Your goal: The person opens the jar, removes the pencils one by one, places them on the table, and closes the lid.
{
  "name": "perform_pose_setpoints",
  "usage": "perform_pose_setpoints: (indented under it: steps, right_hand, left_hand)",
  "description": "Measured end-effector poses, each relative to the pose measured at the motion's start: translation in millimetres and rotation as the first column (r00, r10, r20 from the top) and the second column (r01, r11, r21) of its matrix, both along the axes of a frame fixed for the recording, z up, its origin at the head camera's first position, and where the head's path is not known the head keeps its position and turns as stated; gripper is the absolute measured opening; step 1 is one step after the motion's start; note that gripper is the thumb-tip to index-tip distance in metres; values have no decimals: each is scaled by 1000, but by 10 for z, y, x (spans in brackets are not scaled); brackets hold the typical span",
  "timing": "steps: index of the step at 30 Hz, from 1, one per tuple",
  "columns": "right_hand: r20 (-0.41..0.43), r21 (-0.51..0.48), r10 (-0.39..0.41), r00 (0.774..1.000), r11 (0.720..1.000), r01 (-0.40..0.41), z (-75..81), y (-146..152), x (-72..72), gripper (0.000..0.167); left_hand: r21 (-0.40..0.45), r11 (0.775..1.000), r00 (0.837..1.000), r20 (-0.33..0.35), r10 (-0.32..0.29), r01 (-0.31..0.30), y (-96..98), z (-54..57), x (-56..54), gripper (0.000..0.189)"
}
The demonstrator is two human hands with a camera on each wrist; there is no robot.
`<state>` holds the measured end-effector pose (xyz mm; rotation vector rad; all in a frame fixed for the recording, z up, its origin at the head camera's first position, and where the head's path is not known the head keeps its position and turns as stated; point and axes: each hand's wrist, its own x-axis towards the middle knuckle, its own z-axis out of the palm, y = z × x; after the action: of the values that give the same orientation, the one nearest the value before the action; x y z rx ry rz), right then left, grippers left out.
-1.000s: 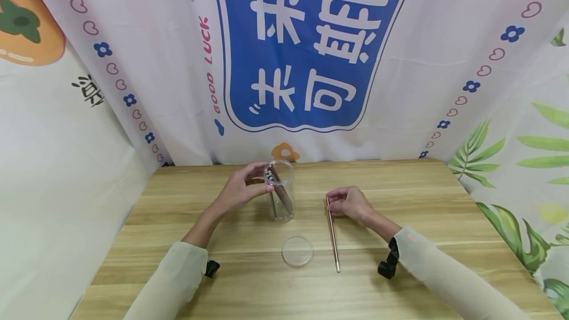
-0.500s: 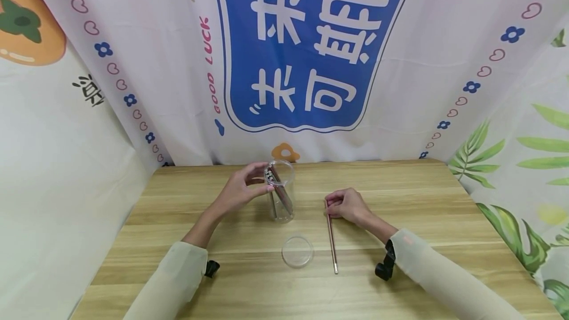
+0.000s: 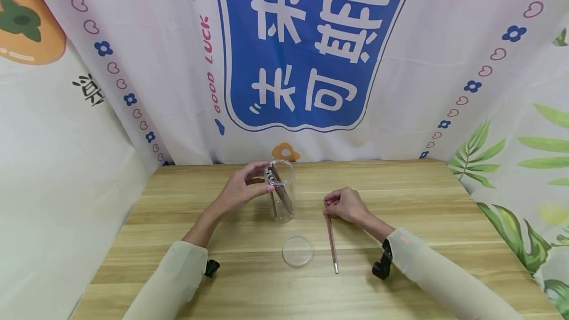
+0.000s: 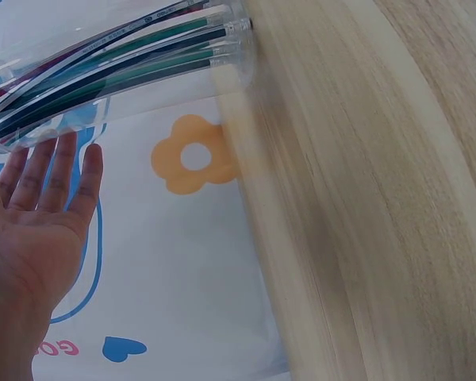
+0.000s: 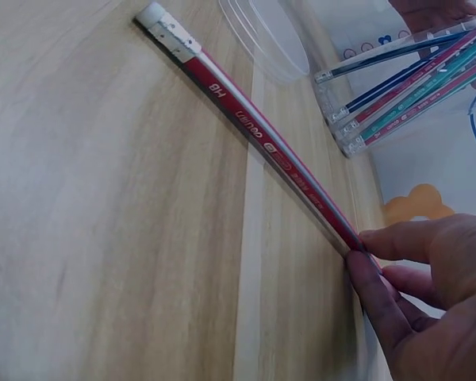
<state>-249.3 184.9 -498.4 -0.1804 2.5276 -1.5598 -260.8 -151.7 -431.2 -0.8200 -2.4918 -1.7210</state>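
Observation:
My left hand (image 3: pixel 242 186) holds a clear plastic jar (image 3: pixel 286 204) near its rim, thumb at the front and fingers at the far side. The jar stands upright on the table with several pencils (image 4: pixel 127 63) leaning inside, in red, green and dark blue. My right hand (image 3: pixel 348 205) pinches one end of a red pencil (image 5: pixel 258 135) between thumb and fingers. That pencil lies along the wood, its white eraser end towards me and its other end hidden in the fingertips. Between the hands, in front of the jar, a round clear lid (image 3: pixel 297 252) lies flat.
The wooden table (image 3: pixel 249 285) reaches back to a hanging cloth (image 3: pixel 391 127) printed with a blue panel, white characters and an orange flower. More patterned cloth hangs at both sides. A black camera mount (image 3: pixel 381 265) sits on the right wrist.
My right hand has shifted slightly left and towards me, and the red pencil has moved a little with it. The left hand, the jar and the lid have stayed put.

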Motion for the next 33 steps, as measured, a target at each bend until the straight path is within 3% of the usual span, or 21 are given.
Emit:
perform_pose_setpoints:
  steps: [19,33]
  right_hand:
    - [-139,177,45,989,984,-20,-34,3,-10,26]
    - [-132,191,32,991,982,-6,11,9,4,28]
  left_hand:
    - [6,1000,1000,14,0,0,-5,-12,-11,63]
    - [-7,1000,1000,11,3,-3,-9,-7,-8,62]
